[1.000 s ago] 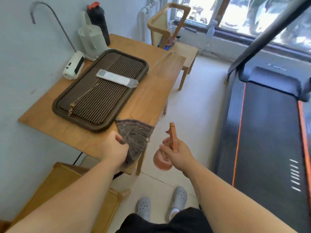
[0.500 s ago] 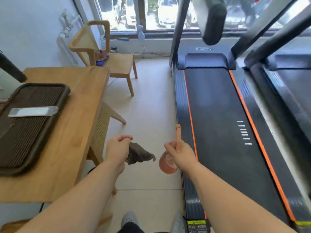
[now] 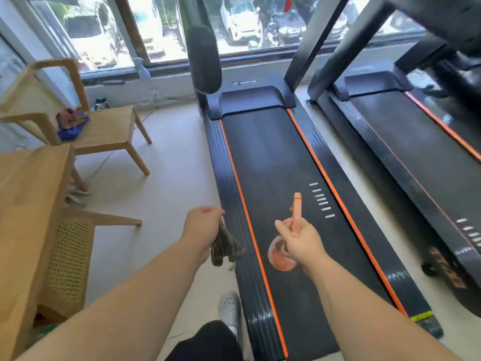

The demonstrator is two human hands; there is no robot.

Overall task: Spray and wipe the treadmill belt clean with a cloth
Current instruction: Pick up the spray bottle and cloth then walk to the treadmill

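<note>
Treadmill belt (image 3: 273, 165): under and ahead of my right hand (image 3: 303, 241); flat, dark, probably grippy. Cloth (image 3: 223, 246): hangs limp from my left hand (image 3: 201, 225), pinched at its top edge. Soft and light, so I would bunch it before wiping. Right hand is wrapped round the orange spray bottle (image 3: 279, 256) at the neck, nozzle forward.

The pale floor (image 3: 166, 183) carries two machines side by side: the near treadmill (image 3: 273, 157) at centre and the second treadmill (image 3: 406, 142) to its right. A wooden chair (image 3: 109, 131) and a wooden table (image 3: 28, 204) stand at left. A blue-and-red bundle (image 3: 71, 123) lies on the chair seat.
</note>
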